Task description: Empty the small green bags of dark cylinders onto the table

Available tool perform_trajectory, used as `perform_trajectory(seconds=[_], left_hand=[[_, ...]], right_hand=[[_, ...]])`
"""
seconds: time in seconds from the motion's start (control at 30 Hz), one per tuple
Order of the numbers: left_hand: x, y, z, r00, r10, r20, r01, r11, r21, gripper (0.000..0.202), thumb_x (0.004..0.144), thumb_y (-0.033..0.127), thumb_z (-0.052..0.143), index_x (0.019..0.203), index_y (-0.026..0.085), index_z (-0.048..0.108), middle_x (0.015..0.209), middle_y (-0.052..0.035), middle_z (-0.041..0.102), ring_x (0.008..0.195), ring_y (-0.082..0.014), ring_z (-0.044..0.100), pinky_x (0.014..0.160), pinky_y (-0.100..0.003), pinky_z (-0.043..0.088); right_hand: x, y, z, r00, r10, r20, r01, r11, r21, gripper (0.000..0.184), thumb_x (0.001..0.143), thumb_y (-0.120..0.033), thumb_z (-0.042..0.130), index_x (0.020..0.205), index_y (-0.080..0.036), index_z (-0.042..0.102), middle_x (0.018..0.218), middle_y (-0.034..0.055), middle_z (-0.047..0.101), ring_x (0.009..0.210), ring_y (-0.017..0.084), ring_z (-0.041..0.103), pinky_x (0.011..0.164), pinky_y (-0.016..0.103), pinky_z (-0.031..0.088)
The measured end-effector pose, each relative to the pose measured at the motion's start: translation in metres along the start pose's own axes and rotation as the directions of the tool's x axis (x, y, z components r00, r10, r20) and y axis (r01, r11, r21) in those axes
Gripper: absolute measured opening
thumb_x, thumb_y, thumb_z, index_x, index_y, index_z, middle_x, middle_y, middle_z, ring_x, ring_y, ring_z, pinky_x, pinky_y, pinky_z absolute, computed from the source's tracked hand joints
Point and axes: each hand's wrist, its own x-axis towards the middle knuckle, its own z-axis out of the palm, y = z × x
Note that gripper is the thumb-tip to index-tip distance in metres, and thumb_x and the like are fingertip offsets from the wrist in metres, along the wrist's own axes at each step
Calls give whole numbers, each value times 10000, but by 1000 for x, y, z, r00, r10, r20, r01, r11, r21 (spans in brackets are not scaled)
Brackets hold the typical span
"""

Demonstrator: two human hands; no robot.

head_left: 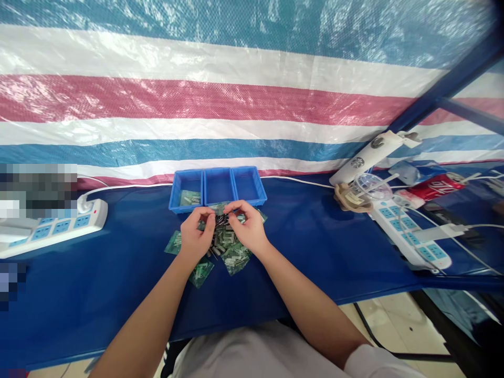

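My left hand [196, 233] and right hand [251, 230] face each other above the blue table [311, 247], thumb and fingers of each curled nearly together; a small clear bag [219, 207] sits between my fingertips, with dark metal pieces [222, 219] just below it; I cannot tell whether either pinch has hold of bag or metal; more green-tinted bags [236, 258] of metal parts lie under and around my hands; just beyond stands a blue three-part tray [252, 202], another bag [190, 198] in its left compartment.
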Motion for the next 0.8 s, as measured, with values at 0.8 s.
perform_trajectory(seconds=[0.8], left_hand=[[0,2,-1,1000,-10,10,10,1000,17,125,950,303,590,967,196,652,846,-18,674,732,-137,635,697,-246,512]], right_hand=[[0,0,0,1000,11,7,-11,1000,-14,88,861,-230,612,896,-225,693,919,34,746,880,185,685,780,325,537]])
